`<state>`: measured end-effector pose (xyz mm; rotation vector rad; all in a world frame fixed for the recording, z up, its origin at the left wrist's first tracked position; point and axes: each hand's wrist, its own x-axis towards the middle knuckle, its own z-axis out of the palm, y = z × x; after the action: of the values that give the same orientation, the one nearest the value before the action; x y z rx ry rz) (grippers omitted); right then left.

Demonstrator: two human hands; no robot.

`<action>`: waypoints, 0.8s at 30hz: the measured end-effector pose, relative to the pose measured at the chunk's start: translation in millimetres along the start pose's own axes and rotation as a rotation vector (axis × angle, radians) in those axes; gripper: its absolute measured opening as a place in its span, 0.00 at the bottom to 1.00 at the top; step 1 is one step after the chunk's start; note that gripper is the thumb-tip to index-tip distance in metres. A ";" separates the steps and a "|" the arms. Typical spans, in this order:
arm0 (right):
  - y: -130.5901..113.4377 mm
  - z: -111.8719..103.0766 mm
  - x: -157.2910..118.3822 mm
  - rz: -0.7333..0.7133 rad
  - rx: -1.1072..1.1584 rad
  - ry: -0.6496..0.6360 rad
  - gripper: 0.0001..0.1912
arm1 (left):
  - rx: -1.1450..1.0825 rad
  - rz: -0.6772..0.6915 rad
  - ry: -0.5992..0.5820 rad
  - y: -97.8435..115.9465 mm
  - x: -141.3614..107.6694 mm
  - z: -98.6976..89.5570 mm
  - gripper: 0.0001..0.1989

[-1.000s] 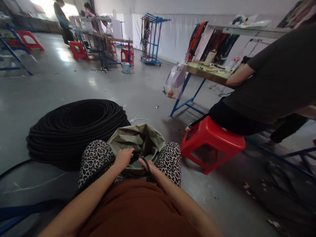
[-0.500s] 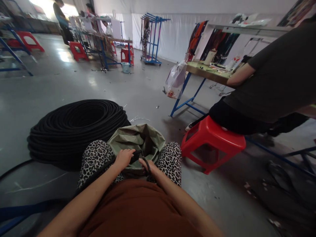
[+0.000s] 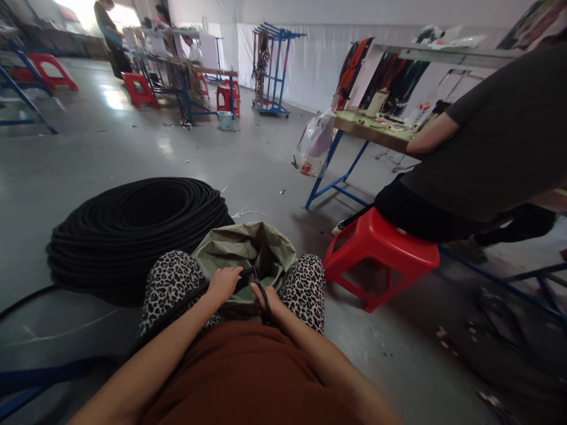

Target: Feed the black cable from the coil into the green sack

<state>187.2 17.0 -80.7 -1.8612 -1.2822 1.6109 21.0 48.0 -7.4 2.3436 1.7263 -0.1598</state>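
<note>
My left hand (image 3: pixel 224 283) is closed around a thick black cord (image 3: pixel 179 306), which runs back across my left thigh. The cord's front end reaches over the open mouth of an olive-green sack (image 3: pixel 224 243) between my knees. In my right hand (image 3: pixel 275 302) are black-handled scissors (image 3: pixel 266 297), their blades at the cord just beyond my left fingers. Whether the blades are fully closed is too small to tell. A large coil of black cord (image 3: pixel 110 254) lies on the floor to my left. The inside of the sack is mostly in shadow.
A co-worker (image 3: pixel 500 141) sits on a red stool (image 3: pixel 398 248) at my right, by a workbench (image 3: pixel 376 130). From the bench's corner hangs a plastic bag (image 3: pixel 315 141). Blue metal legs (image 3: pixel 48 375) stand at lower left. Farther off are a blue rack (image 3: pixel 277 71) and a bucket (image 3: pixel 225 121).
The scissors have shifted slightly at the cord, with the blades showing a little more upright. My left hand keeps its grip in nearly the same place.
</note>
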 end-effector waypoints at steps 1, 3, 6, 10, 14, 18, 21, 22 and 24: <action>-0.3 0.0 -0.5 -0.001 -0.003 0.004 0.28 | -0.005 -0.003 -0.005 0.5 0.2 0.3 0.18; -0.7 0.1 -1.1 0.017 0.007 0.013 0.28 | -0.015 -0.008 -0.011 0.7 0.8 1.7 0.18; -0.9 0.5 -1.2 0.027 -0.002 0.016 0.28 | -0.022 -0.017 -0.017 0.0 2.1 5.3 0.18; -0.5 -0.1 -1.5 0.006 -0.069 0.019 0.28 | -0.024 -0.025 -0.016 -0.8 3.1 9.2 0.17; -2.1 -1.6 -3.1 0.013 -0.111 0.024 0.27 | -0.021 -0.022 -0.025 -1.0 3.8 9.9 0.17; -5.6 -2.7 -3.9 0.061 -0.060 0.018 0.26 | -0.009 -0.031 -0.034 -2.7 5.4 9.1 0.17; -5.8 -2.0 -1.9 0.106 -0.001 0.036 0.25 | -0.008 -0.040 -0.025 -4.4 6.2 8.1 0.18; -5.2 -1.5 -0.7 0.118 0.008 0.046 0.25 | -0.011 -0.041 -0.018 -4.9 6.3 7.8 0.18; -3.5 -0.6 1.9 0.148 0.028 0.057 0.24 | -0.024 -0.043 -0.002 -5.5 6.3 7.4 0.18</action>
<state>186.3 20.5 -79.0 -2.0107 -1.1164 1.6272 18.0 53.7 -16.5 2.2893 1.7691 -0.1471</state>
